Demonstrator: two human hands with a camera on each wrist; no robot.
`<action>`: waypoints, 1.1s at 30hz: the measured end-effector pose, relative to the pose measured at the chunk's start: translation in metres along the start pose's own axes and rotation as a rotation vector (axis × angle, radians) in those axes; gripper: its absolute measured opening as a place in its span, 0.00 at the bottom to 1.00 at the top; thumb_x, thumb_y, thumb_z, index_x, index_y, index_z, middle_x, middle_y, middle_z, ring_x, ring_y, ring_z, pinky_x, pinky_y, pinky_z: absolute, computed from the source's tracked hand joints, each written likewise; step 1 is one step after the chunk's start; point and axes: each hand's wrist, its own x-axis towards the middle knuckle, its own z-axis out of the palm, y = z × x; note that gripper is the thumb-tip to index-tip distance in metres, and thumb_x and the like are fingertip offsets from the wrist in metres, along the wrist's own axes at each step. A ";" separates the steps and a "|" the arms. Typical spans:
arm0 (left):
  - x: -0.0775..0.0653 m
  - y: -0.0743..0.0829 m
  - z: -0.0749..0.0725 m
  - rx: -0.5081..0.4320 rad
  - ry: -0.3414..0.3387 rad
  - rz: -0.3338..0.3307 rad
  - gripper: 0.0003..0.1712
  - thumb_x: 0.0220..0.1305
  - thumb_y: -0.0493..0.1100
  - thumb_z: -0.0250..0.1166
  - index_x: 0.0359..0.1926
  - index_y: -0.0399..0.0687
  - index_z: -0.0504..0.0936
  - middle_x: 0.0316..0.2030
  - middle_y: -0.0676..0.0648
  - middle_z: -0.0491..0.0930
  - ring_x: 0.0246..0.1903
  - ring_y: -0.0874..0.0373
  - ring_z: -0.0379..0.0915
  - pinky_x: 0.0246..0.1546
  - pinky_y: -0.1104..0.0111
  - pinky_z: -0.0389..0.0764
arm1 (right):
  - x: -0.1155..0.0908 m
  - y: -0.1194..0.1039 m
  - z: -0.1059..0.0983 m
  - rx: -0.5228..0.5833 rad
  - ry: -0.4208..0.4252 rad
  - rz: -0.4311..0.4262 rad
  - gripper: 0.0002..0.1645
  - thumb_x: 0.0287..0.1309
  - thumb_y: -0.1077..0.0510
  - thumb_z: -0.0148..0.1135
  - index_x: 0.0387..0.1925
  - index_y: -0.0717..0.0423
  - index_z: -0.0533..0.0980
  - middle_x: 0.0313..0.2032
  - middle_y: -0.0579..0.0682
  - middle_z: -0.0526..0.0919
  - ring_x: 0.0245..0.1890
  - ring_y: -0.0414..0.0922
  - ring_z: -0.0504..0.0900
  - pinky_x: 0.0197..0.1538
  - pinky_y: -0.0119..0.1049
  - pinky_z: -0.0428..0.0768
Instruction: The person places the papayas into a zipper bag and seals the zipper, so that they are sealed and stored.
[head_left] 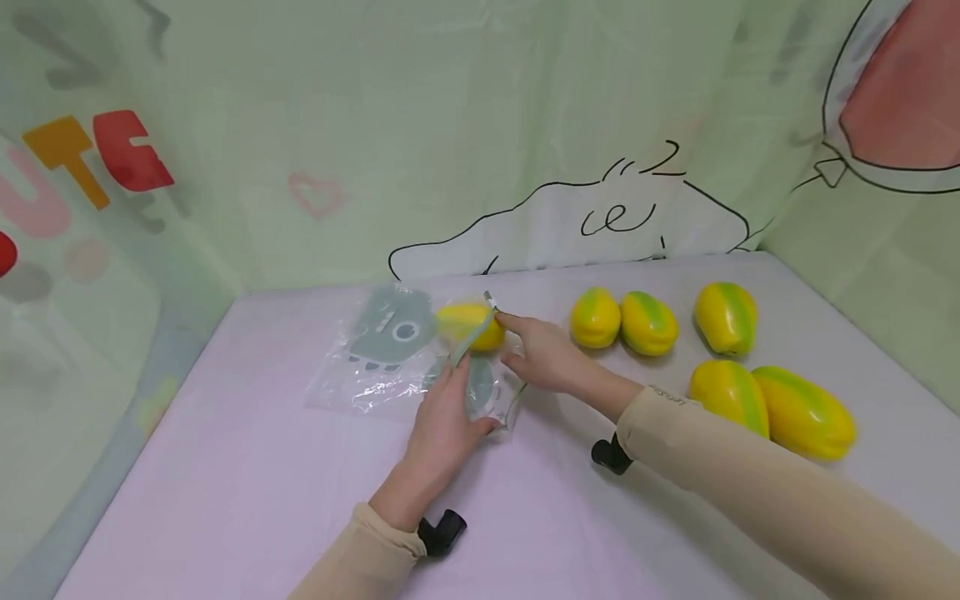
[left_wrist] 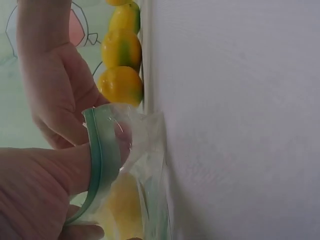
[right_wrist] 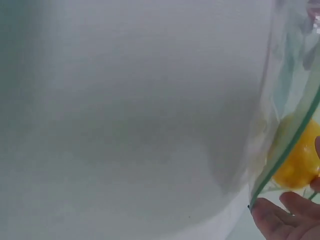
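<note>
A clear zip bag (head_left: 371, 387) with a grey-green cartoon print lies at the middle of the table, its mouth spread apart. Inside is one yellow papaya (head_left: 491, 336), also seen through the plastic in the left wrist view. My left hand (head_left: 446, 421) holds the near side of the mouth, its thumb reaching past the green zip strip (left_wrist: 95, 150). At the far end of the mouth, my right hand (head_left: 543, 350) grips the bag's edge; its fingertips are partly hidden. Fingers touch a corner of the zip strip in the right wrist view.
Two papayas (head_left: 596, 318) (head_left: 649, 323) sit side by side to the right of the bag. Another papaya (head_left: 726, 318) lies farther right, and two more (head_left: 727, 393) (head_left: 806, 412) are nearer, beside my right sleeve. A printed cloth wall (head_left: 487, 108) stands behind the table.
</note>
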 end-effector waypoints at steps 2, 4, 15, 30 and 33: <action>-0.001 -0.001 0.001 -0.006 0.001 -0.010 0.55 0.49 0.37 0.81 0.75 0.33 0.62 0.74 0.31 0.62 0.68 0.32 0.67 0.68 0.45 0.71 | 0.001 0.002 0.002 0.000 -0.026 -0.018 0.41 0.70 0.61 0.59 0.79 0.54 0.56 0.72 0.64 0.69 0.29 0.49 0.80 0.42 0.40 0.83; -0.001 -0.002 0.002 -0.009 0.009 -0.017 0.55 0.49 0.37 0.81 0.75 0.32 0.62 0.74 0.30 0.63 0.67 0.32 0.68 0.67 0.44 0.72 | 0.001 0.004 0.003 0.023 -0.065 -0.024 0.43 0.69 0.64 0.57 0.80 0.49 0.54 0.72 0.65 0.69 0.20 0.45 0.65 0.32 0.35 0.75; -0.002 -0.004 0.008 -0.014 -0.020 -0.027 0.56 0.49 0.40 0.82 0.76 0.34 0.61 0.75 0.28 0.60 0.70 0.31 0.65 0.69 0.43 0.70 | -0.001 0.017 0.015 0.091 -0.087 -0.083 0.45 0.70 0.60 0.59 0.81 0.53 0.50 0.73 0.66 0.66 0.67 0.62 0.75 0.68 0.57 0.75; -0.003 -0.001 0.002 0.008 -0.043 -0.016 0.55 0.52 0.42 0.81 0.76 0.39 0.62 0.75 0.28 0.59 0.69 0.30 0.65 0.69 0.43 0.69 | -0.053 0.029 -0.078 0.045 -0.013 -0.097 0.30 0.72 0.57 0.59 0.70 0.64 0.69 0.66 0.65 0.75 0.64 0.61 0.78 0.65 0.57 0.77; -0.003 -0.001 0.000 0.003 -0.042 -0.018 0.55 0.51 0.42 0.81 0.76 0.39 0.62 0.74 0.27 0.59 0.70 0.30 0.64 0.69 0.42 0.69 | -0.076 0.056 -0.110 0.018 0.048 -0.030 0.30 0.73 0.55 0.59 0.70 0.64 0.68 0.65 0.66 0.76 0.63 0.62 0.77 0.64 0.59 0.77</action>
